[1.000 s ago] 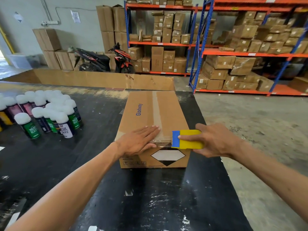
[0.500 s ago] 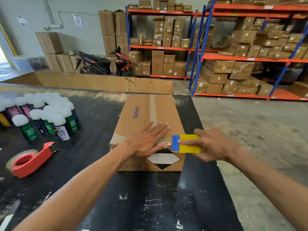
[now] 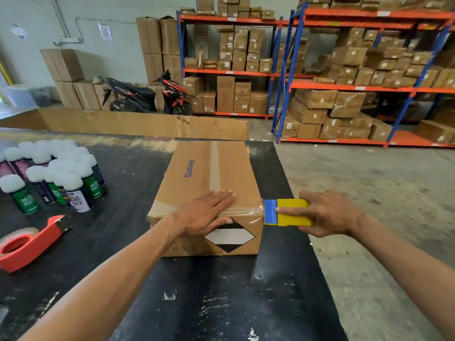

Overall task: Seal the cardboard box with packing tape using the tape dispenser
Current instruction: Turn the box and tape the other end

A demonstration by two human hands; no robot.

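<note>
A closed cardboard box (image 3: 197, 173) printed "Glodway" lies on the black table (image 3: 221, 296), with a tape strip running down the middle of its top. Clear tape also runs along its near top edge. My left hand (image 3: 204, 212) lies flat on the near end of the top, thumb hooked over the front face. My right hand (image 3: 327, 212) grips a yellow and blue tape dispenser (image 3: 286, 212) just off the box's near right corner, with a short stretch of tape between its blade and the corner.
A red tape dispenser (image 3: 27, 242) with a roll lies at the left table edge. Several white-capped spray cans (image 3: 54, 175) stand left of the box. The table's right edge drops to concrete floor (image 3: 381, 193). Shelves of cartons and a scooter stand behind.
My right hand has drawn the yellow dispenser rightward along the near top edge, past the box's right corner. My left hand stays pressed on the box. The view has dropped, showing the red dispenser.
</note>
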